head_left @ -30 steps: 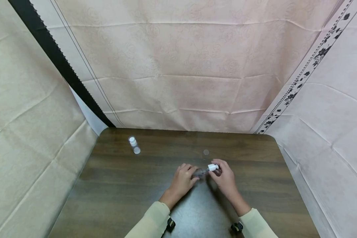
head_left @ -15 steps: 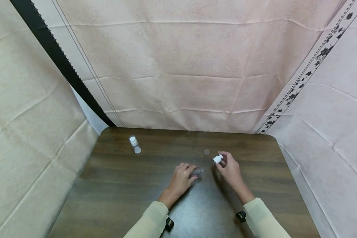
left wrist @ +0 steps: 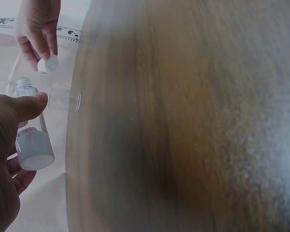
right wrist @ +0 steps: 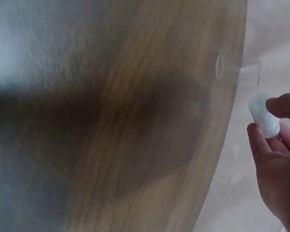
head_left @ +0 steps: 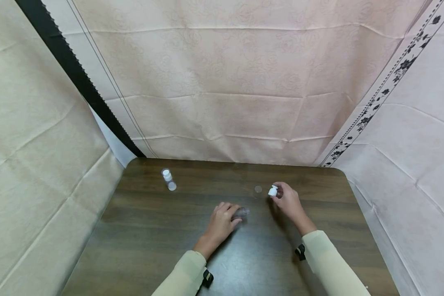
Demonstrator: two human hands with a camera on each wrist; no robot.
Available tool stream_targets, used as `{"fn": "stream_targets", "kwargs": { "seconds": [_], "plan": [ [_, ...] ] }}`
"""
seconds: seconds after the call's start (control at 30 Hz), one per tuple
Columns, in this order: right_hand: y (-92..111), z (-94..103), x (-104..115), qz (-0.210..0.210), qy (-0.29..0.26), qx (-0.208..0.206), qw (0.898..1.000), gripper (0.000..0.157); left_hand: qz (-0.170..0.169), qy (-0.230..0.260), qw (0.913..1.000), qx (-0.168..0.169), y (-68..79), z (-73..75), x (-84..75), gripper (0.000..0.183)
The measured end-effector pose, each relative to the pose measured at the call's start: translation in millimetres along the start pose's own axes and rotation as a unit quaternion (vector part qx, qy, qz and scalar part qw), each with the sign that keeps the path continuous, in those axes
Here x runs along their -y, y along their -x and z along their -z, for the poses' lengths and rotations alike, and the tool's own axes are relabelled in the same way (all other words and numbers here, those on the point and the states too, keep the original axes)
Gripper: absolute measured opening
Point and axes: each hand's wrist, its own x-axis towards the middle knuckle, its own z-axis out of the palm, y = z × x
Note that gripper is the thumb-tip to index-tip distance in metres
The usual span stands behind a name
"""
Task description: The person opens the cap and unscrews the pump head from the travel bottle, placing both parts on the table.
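My left hand (head_left: 222, 222) grips a small clear bottle (left wrist: 38, 123) with a white base (left wrist: 35, 152); its narrow threaded neck (left wrist: 24, 83) is bare in the left wrist view. Farther right, my right hand (head_left: 289, 201) pinches a white pump top (head_left: 273, 190) between thumb and fingers, apart from the bottle. That pump top (right wrist: 264, 113) is partly covered by the thumb in the right wrist view. A clear cylindrical cap (head_left: 258, 189) stands on the table just left of the right hand, see-through and faint.
A second small bottle (head_left: 169, 179), clear with white parts, stands at the back left of the brown wooden table (head_left: 140, 230). Pale cloth (head_left: 222, 82) hangs behind the table and along both sides.
My right hand has drawn the white pump top out of the bottle and moved away to the back right. My left hand, with the bottle, has shifted slightly left.
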Motion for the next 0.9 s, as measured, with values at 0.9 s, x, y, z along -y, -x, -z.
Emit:
{"fn": "stream_targets", "kwargs": {
  "seconds": [0.9],
  "plan": [
    [-31, -1.1, -24, -0.018, 0.087, 0.12, 0.989, 0.041, 0.02, -0.012, 0.9996, 0.017, 1.0, 2.2, 3.3, 0.039]
  ]
}}
